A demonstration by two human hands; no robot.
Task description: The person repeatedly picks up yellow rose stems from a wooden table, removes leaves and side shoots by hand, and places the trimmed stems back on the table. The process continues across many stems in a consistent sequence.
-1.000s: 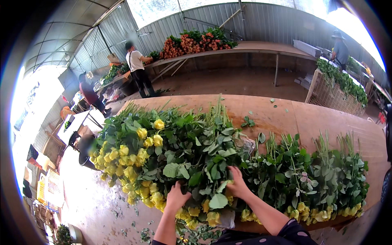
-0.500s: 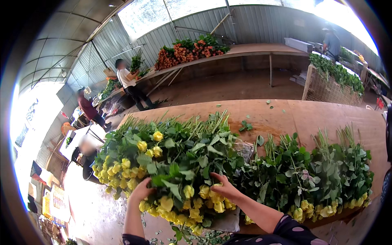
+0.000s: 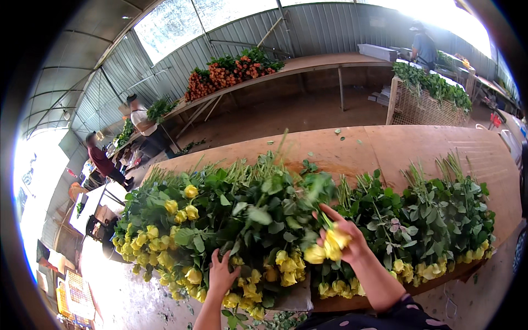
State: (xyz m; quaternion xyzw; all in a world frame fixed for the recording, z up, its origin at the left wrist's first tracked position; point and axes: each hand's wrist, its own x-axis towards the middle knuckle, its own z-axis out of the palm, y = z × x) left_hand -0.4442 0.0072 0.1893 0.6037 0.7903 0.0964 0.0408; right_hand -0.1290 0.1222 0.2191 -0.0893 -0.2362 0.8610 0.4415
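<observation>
Steering remotely, I'd rest the left hand [image 3: 222, 273], fingers spread, lightly on the near edge of the rose heap [image 3: 214, 217] while the right hand [image 3: 347, 235], closed around yellow roses [image 3: 334, 245] by the heap's right side, pinches stems, never petals.

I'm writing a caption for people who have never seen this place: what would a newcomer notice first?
Probably the heap of yellow roses sprawling over the left part of the near table. At its right side, the right hand holds yellow blooms. Farther back, orange flowers stand out on the long table by the wall.
</observation>
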